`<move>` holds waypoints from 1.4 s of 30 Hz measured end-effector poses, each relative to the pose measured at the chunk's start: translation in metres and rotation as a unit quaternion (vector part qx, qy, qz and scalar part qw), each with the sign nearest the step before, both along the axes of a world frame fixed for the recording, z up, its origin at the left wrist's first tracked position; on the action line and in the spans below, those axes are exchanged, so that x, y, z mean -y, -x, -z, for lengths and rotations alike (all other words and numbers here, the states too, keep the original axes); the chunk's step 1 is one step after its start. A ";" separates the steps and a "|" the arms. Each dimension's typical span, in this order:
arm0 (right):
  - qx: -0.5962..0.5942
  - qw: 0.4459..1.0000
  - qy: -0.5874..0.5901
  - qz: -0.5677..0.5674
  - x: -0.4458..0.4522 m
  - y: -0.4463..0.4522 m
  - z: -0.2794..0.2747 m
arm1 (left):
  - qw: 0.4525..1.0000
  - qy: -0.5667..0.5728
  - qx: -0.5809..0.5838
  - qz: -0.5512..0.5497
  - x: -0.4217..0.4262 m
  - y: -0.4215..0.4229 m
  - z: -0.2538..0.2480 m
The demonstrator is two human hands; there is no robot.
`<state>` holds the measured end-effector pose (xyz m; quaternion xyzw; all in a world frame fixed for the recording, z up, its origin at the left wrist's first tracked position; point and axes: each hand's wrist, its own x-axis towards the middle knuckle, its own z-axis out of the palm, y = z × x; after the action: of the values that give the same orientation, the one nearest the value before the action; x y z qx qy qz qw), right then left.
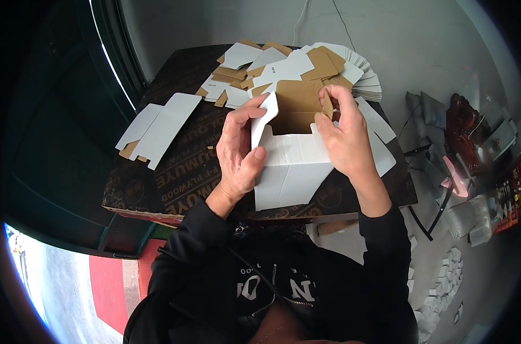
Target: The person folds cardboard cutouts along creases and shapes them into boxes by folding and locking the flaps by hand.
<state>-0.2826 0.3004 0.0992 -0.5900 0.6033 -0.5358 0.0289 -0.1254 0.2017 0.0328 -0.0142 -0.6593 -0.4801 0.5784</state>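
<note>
A white cardboard box with a brown inside stands open at the top, close in front of me on the dark table. My left hand is closed on its left flap, with the thumb against the outer wall. At the right side, my right hand pinches the brown right flap between thumb and fingers. The back panel rises upright between both hands. What lies at the bottom of the box is out of sight.
Flat unfolded boxes are piled and fanned out at the table's back. Another flat box lies at the left on the printed plywood table. Grey bags and a black-framed chair are at the right; small white pieces lie on the floor.
</note>
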 end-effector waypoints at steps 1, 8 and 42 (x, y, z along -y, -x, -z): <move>0.003 1.000 -0.005 -0.001 0.001 0.001 -0.001 | 1.000 0.006 0.000 -0.002 0.003 0.001 0.001; -0.022 0.999 -0.024 0.037 0.009 0.000 -0.006 | 1.000 -0.005 -0.006 0.001 0.007 0.003 -0.001; -0.072 0.968 -0.181 0.157 0.049 0.009 -0.010 | 0.997 -0.071 0.003 0.038 0.020 0.011 0.008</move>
<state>-0.2918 0.2514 0.1087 -0.5095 0.7759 -0.3720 0.0069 -0.1365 0.1821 0.0250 0.0032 -0.6241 -0.5472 0.5577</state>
